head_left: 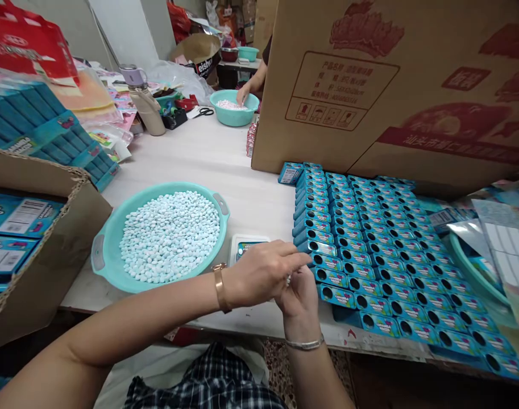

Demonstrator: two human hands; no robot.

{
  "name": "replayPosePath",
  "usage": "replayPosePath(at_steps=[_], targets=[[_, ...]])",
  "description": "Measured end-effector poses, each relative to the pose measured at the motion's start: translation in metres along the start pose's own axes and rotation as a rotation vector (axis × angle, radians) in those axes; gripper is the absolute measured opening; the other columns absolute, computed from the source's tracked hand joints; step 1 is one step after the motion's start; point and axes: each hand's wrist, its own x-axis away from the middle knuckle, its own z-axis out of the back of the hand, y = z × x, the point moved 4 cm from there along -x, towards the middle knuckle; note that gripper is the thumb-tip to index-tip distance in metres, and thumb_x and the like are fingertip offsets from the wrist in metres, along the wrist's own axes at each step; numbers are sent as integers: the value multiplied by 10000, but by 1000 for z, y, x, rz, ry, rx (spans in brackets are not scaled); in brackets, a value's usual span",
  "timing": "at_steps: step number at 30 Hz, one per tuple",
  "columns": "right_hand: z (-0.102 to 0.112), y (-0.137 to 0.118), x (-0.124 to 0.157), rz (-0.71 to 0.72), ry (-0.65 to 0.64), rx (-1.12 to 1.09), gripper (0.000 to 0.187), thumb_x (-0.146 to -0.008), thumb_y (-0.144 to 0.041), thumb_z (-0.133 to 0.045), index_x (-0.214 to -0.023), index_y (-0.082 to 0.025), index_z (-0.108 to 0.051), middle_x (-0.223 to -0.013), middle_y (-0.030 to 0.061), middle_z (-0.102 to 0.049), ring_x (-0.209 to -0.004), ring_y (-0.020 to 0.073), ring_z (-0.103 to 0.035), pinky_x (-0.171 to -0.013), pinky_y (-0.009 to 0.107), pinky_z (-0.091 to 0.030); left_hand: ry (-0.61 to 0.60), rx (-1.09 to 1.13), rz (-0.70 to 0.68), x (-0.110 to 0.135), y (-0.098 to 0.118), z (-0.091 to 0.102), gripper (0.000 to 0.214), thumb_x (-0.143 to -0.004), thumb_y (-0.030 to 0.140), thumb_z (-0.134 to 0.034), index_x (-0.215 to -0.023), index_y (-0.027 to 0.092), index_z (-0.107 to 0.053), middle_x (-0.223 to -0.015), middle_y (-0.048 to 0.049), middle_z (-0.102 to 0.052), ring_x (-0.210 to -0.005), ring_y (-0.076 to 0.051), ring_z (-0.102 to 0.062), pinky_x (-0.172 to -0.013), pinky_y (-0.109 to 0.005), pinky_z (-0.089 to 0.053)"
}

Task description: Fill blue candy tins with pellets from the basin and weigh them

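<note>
My left hand (259, 274), with a gold bracelet at the wrist, reaches across over my right hand. Its fingers are bent together, the index finger pointing at the near-left tins; what they hold, if anything, is hidden. Below it my right hand (304, 298) is cupped upward, wearing a silver bracelet. A few small pale candies (289, 280) show between the two hands, lying in the right one. Rows of small blue tins (378, 287), each with a dark round opening, stand just right of both hands. To the left sits a teal basin (100, 267) full of pale blue and white candies (169, 236).
A white scale-like tray (234, 250) with a blue label sits behind my left hand. A large cardboard box (327, 145) rises behind the tins. An open carton (50, 272) of blue packs stands left. A co-worker's hand (243, 95) reaches into another basin (233, 117).
</note>
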Motion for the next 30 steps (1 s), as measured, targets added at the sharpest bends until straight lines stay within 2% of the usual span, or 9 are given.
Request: replayPosePath(at_steps=[2,4,6,8,10,12,15,20,30], targets=[[-1,-3,4,-24,-20,-33,120,-841,-219,-575,-757,-187,-496,-604,-63,-463,-453,48,-418,-341,118,-305,62,18,40,0,-6,10,271,-916,136,-472,-1168,167,-568,-1004,-66,-661,-934,-166,-604,-816,-294,-509],[0,-13,10,-22,-49,-91,59,-866,-201,-533,-816,-183,-508,-655,-46,-478,-471,43,-425,-338,109,-276,185,24,142,10,-23,27,233,-943,198,-480,-1156,174,-572,-1016,-58,-662,-923,-152,-609,-823,-293,-501],[6,-27,16,13,-56,-117,24,-882,-186,-504,-859,-183,-510,-683,-40,-475,-472,39,-417,-337,108,-264,224,-37,269,25,-43,40,201,-943,242,-505,-1112,181,-594,-976,-45,-659,-887,-155,-607,-804,-303,-489],[13,-37,18,54,-54,-111,23,-890,-180,-492,-875,-186,-507,-685,-44,-464,-462,38,-398,-337,112,-267,126,-154,359,39,-58,43,181,-929,273,-530,-1057,180,-619,-939,-47,-646,-875,-182,-595,-774,-324,-474],[18,-43,17,77,-55,-97,17,-892,-180,-494,-882,-190,-503,-688,-46,-460,-460,38,-389,-338,114,-271,-20,-261,397,48,-65,37,188,-920,303,-541,-1021,176,-637,-930,-59,-632,-890,-216,-577,-756,-344,-460],[20,-44,15,78,-57,-86,11,-891,-184,-499,-885,-193,-500,-690,-47,-459,-463,40,-387,-339,115,-272,-122,-318,404,52,-66,28,202,-924,321,-531,-1001,175,-647,-924,-66,-619,-889,-231,-562,-742,-349,-450],[18,-42,12,56,-55,-81,15,-896,-190,-497,-882,-189,-501,-690,-47,-456,-461,37,-386,-335,112,-258,-194,-375,413,50,-64,17,199,-930,313,-517,-958,177,-658,-888,-65,-604,-855,-232,-546,-710,-341,-431],[17,-41,13,53,-32,-101,49,-912,-190,-472,-871,-182,-499,-691,-43,-445,-455,36,-386,-333,119,-249,-254,-409,417,47,-64,13,221,-944,292,-486,-872,172,-659,-845,-66,-589,-813,-224,-532,-691,-335,-410],[19,-40,10,51,-10,-126,107,-940,-202,-420,-865,-179,-494,-689,-43,-428,-451,38,-382,-329,123,-245,-206,-321,447,54,-70,10,221,-953,309,-476,-880,178,-638,-856,-50,-591,-829,-209,-536,-698,-323,-405]])
